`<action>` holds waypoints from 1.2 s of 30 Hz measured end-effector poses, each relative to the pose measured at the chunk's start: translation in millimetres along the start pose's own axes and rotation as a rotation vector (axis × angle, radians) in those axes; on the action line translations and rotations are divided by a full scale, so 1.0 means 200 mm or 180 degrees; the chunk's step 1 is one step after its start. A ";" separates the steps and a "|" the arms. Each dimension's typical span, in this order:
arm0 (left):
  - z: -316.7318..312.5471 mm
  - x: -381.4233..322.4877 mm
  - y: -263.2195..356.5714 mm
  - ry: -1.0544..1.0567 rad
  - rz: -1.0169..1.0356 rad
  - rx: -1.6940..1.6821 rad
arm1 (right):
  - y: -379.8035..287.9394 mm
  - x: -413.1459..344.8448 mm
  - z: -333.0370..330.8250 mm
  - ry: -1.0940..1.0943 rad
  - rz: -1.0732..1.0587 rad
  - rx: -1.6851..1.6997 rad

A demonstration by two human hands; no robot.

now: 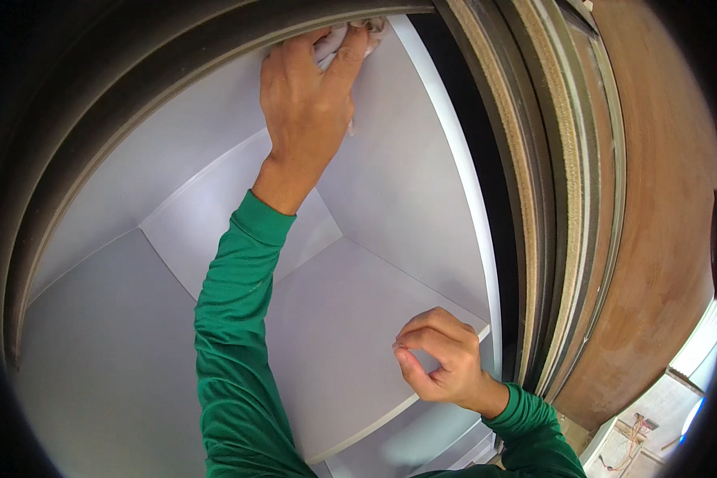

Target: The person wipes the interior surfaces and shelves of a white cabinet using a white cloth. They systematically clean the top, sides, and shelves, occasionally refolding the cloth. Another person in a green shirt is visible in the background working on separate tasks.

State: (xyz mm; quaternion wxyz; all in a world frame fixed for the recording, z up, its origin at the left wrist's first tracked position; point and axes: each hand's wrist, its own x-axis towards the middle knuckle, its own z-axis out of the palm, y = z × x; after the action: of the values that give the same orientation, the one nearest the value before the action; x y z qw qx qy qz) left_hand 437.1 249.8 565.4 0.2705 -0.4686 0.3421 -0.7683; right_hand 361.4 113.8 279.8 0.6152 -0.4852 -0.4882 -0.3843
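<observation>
My left hand (308, 89) reaches up to the top of a grey-white cabinet compartment and presses a white cloth (332, 48) into the corner by the right side panel (409, 155). Part of the cloth is hidden behind the fingers. Lower down, my right hand (442, 358) hovers in front of a shelf panel (340, 334), near its front right corner. Its thumb and fingertips meet in a ring, and I see nothing held between them. Both arms wear green sleeves.
A dark curved-looking frame edge (173, 98) borders the opening above and to the left. Along the right stand layered door-frame edges (549, 179) and a brown wooden panel (663, 179). Loose wires (633, 436) hang from a pale surface at the lower right.
</observation>
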 end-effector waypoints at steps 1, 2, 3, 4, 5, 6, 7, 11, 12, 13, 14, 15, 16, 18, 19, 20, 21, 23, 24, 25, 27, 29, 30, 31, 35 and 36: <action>-0.01 -0.03 0.01 -0.0162 -0.0073 0.0111 | 0.00 0.00 -0.01 0.0006 0.0004 -0.0003; 0.00 -0.07 0.00 -0.0322 -0.0146 0.0222 | 0.00 0.00 -0.01 0.0012 0.0009 -0.0008; 0.00 -0.11 -0.02 -0.0360 -0.0160 0.0258 | 0.00 0.01 -0.01 0.0016 0.0007 -0.0009; 0.02 -0.17 -0.04 -0.0398 -0.0185 0.0277 | 0.00 0.00 -0.01 -0.0001 0.0019 -0.0007; 0.04 -0.23 -0.07 -0.0433 -0.0211 0.0295 | 0.01 0.00 -0.01 -0.0017 0.0030 -0.0010; 0.04 -0.27 -0.10 -0.0466 -0.0181 0.0332 | 0.01 0.00 0.00 -0.0044 0.0024 0.0012; 0.05 -0.31 -0.12 -0.0488 -0.0169 0.0347 | 0.01 0.00 0.00 -0.0051 0.0038 0.0003; 0.08 -0.44 -0.17 -0.0698 -0.0275 0.0421 | 0.02 -0.01 -0.01 -0.0068 0.0083 -0.0026; 0.09 -0.48 -0.19 -0.0743 -0.0306 0.0434 | 0.02 -0.01 -0.01 -0.0070 0.0084 -0.0028; 0.09 -0.52 -0.21 -0.0801 -0.0325 0.0454 | 0.02 -0.01 -0.01 -0.0048 0.0080 -0.0023; 0.08 -0.56 -0.22 -0.0859 -0.0345 0.0474 | 0.02 0.00 -0.01 -0.0025 0.0075 -0.0018; 0.07 -0.62 -0.24 -0.1079 -0.0460 0.0516 | 0.02 0.00 0.00 -0.0006 0.0085 -0.0005; 0.06 -0.67 -0.26 -0.1293 -0.0567 0.0566 | 0.02 0.00 0.00 0.0006 0.0084 -0.0017; 0.04 -0.78 -0.30 -0.1640 -0.0781 0.0621 | 0.02 0.00 0.00 0.0027 0.0079 -0.0039; 0.03 -0.82 -0.32 -0.1760 -0.0889 0.0646 | 0.01 0.00 0.00 0.0030 0.0081 -0.0030; 0.01 -0.85 -0.35 -0.1880 -0.0996 0.0676 | 0.01 -0.01 0.01 0.0032 0.0081 -0.0017; 0.01 -0.82 -0.33 -0.1709 -0.0932 0.0657 | 0.02 -0.01 0.01 0.0064 0.0080 -0.0045; -0.02 -0.77 -0.29 -0.1374 -0.0798 0.0633 | 0.02 -0.01 0.01 0.0096 0.0043 -0.0037; -0.04 -0.72 -0.28 -0.1166 -0.0696 0.0558 | 0.01 -0.01 0.01 0.0091 0.0021 -0.0013; -0.05 -0.64 -0.25 -0.0958 -0.0610 0.0453 | 0.02 -0.01 0.01 0.0096 0.0014 -0.0017; -0.06 -0.47 -0.17 -0.0574 -0.0450 0.0269 | 0.02 -0.01 0.01 0.0109 -0.0002 -0.0001; -0.11 -0.27 -0.09 -0.0258 -0.0312 0.0112 | 0.02 -0.01 0.00 0.0038 -0.0008 -0.0040; -0.12 -0.16 -0.06 -0.0187 -0.0185 0.0180 | 0.01 -0.02 0.00 -0.0003 -0.0004 -0.0054; -0.09 -0.05 -0.04 -0.0102 -0.0069 0.0241 | 0.02 -0.02 -0.01 0.0008 -0.0015 -0.0088; -0.08 -0.06 -0.02 -0.0594 0.0014 0.0688 | 0.02 -0.02 -0.01 0.0021 0.0000 -0.0105; -0.08 -0.11 -0.05 -0.0705 -0.0044 0.0729 | 0.02 -0.01 -0.01 0.0021 0.0005 -0.0079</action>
State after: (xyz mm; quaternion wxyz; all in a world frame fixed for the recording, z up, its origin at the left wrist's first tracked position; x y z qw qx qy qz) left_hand 430.8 275.7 555.7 0.3529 -0.5188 0.2171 -0.7477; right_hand 364.7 113.0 276.4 0.6111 -0.4920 -0.4809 -0.3915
